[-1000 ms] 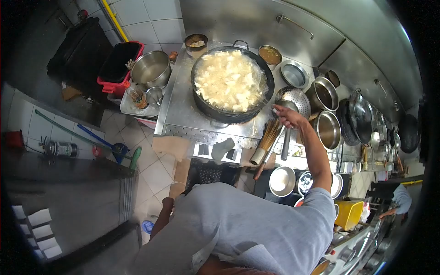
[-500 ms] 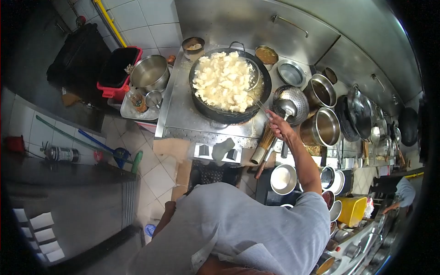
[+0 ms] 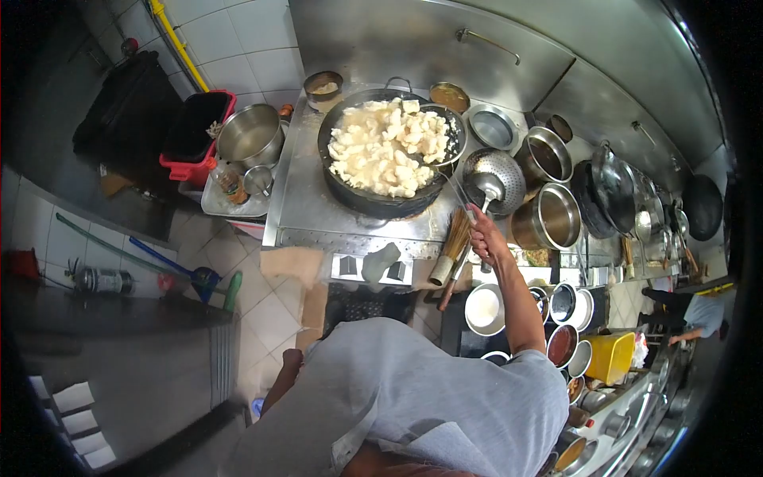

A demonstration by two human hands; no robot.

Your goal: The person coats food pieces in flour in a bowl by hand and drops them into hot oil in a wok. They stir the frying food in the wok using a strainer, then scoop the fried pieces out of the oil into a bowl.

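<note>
My right hand (image 3: 485, 234) is closed around the long handle of a round strainer (image 3: 461, 145), which is at the right side of a large black wok (image 3: 325, 153). Pale, chunky pieces of food (image 3: 425, 133) lie heaped in the strainer. More pale pieces (image 3: 377, 171) sit in cloudy liquid in the wok; their exact kind is unclear. Just right of the wok, near the hand, rests a perforated ladle (image 3: 502, 167). Below the hand are a bamboo brush (image 3: 451, 246) and a wooden-handled tool. My left forearm shows beside the body, but its hand is hidden.
Steel pots (image 3: 546, 216) stand right of the wok. White bowls (image 3: 485, 310) hold ingredients near my right elbow. At left are a steel pot (image 3: 251, 133), a bottle (image 3: 228, 183) and a red-rimmed bin (image 3: 191, 165). Another person (image 3: 699, 314) stands far right.
The strainer has shifted right and up within the wok, now carrying a heap of pale pieces. More liquid shows at the wok's left. The view has shifted slightly.
</note>
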